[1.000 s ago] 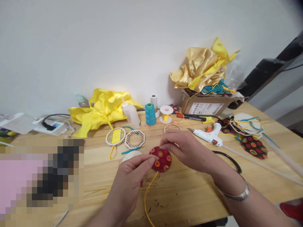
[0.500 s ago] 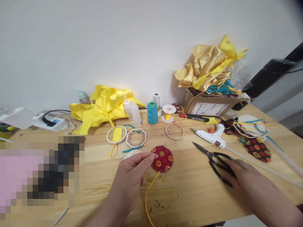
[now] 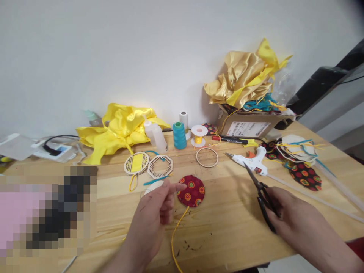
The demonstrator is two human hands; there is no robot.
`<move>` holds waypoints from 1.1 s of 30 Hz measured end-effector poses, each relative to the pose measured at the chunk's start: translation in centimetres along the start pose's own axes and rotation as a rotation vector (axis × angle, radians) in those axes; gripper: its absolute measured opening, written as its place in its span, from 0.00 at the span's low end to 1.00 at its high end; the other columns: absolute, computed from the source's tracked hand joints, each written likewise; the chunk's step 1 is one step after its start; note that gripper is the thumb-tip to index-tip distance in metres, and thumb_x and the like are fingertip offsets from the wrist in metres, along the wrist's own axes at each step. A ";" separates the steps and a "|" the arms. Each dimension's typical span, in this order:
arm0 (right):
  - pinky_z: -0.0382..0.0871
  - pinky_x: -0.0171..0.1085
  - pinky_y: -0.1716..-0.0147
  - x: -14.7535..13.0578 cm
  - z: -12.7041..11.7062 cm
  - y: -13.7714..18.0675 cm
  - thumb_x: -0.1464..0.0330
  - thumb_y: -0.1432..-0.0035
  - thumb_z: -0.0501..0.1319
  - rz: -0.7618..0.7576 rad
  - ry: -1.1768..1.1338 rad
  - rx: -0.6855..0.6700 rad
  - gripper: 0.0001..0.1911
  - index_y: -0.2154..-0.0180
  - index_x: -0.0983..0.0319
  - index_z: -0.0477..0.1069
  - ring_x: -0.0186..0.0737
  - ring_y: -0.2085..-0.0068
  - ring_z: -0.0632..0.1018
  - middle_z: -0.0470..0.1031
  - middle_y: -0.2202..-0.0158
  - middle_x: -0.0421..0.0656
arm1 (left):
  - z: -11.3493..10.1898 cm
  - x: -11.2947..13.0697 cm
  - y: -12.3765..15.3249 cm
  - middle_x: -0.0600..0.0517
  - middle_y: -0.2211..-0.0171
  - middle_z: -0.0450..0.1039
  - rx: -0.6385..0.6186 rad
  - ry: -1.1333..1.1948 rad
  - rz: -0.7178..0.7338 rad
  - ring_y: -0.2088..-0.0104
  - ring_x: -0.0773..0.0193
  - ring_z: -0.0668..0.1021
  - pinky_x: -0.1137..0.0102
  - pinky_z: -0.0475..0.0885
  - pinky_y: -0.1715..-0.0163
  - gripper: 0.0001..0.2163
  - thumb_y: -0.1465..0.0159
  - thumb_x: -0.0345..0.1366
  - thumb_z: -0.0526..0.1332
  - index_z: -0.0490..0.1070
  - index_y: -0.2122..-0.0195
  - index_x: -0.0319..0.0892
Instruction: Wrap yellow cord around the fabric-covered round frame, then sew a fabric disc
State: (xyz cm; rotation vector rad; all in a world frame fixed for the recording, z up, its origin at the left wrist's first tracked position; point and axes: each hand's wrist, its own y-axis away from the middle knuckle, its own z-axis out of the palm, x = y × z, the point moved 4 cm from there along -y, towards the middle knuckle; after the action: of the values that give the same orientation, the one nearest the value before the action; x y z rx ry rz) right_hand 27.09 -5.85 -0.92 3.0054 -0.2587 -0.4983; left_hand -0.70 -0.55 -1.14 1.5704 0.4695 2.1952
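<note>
My left hand [image 3: 155,216] rests on the wooden table [image 3: 227,235], its fingertips pinched at the left edge of a round red patterned fabric disc [image 3: 192,190]. A yellow cord [image 3: 176,235] runs from under the disc toward the table's front edge. My right hand [image 3: 290,220] grips the handles of black scissors [image 3: 260,193] and holds them lifted, blades pointing up and away toward the white glue gun [image 3: 250,161].
Behind the disc lie two wooden lattice frames [image 3: 149,165], a wooden ring [image 3: 207,157], a teal thread spool [image 3: 179,135], a yellow cord reel [image 3: 198,136], a glue bottle [image 3: 155,134], yellow satin [image 3: 119,131] and a cardboard box [image 3: 250,127] of gold cloth. More patterned discs [image 3: 304,175] lie right.
My right hand left the disc, reached right to the scissors on the table, and now holds them lifted. My left hand stays at the disc.
</note>
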 end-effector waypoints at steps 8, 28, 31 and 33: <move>0.66 0.32 0.73 -6.9 1.0 1.3 0.72 0.51 0.56 -0.111 -0.732 -0.306 0.03 0.71 0.60 0.62 0.35 0.70 0.70 0.67 0.73 0.38 | -0.1 0.0 0.0 0.60 0.83 0.48 -0.003 -0.046 0.032 0.82 0.74 0.51 0.78 0.46 0.84 0.10 0.46 0.39 0.62 0.77 0.67 0.39; 0.60 0.31 0.77 -9.4 1.0 2.8 0.42 0.49 0.47 -0.270 -0.940 -0.734 0.32 0.65 0.63 0.69 0.32 0.75 0.66 0.65 0.75 0.40 | -0.5 0.5 0.3 0.62 0.87 0.56 0.074 -0.200 0.130 0.85 0.76 0.54 0.79 0.48 0.86 0.10 0.47 0.40 0.64 0.75 0.69 0.38; 0.58 0.29 0.78 -9.6 1.6 2.8 0.44 0.46 0.46 -0.279 -0.926 -0.765 0.30 0.64 0.64 0.68 0.30 0.76 0.65 0.64 0.76 0.39 | -0.3 0.6 0.3 0.62 0.86 0.56 0.070 -0.187 0.130 0.85 0.76 0.54 0.79 0.48 0.86 0.09 0.47 0.39 0.64 0.74 0.69 0.39; 0.58 0.29 0.79 -9.6 2.7 2.7 0.46 0.44 0.46 -0.285 -0.917 -0.749 0.29 0.65 0.64 0.67 0.29 0.77 0.64 0.63 0.77 0.38 | -0.2 0.7 0.4 0.61 0.86 0.57 0.071 -0.182 0.126 0.85 0.76 0.54 0.79 0.48 0.86 0.09 0.47 0.39 0.65 0.74 0.69 0.39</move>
State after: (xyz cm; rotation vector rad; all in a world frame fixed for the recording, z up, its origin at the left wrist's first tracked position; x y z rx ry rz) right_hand 16.85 -6.96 -0.14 1.9221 0.2661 -1.5543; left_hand -1.10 -0.58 -0.44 1.8643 0.4064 2.1194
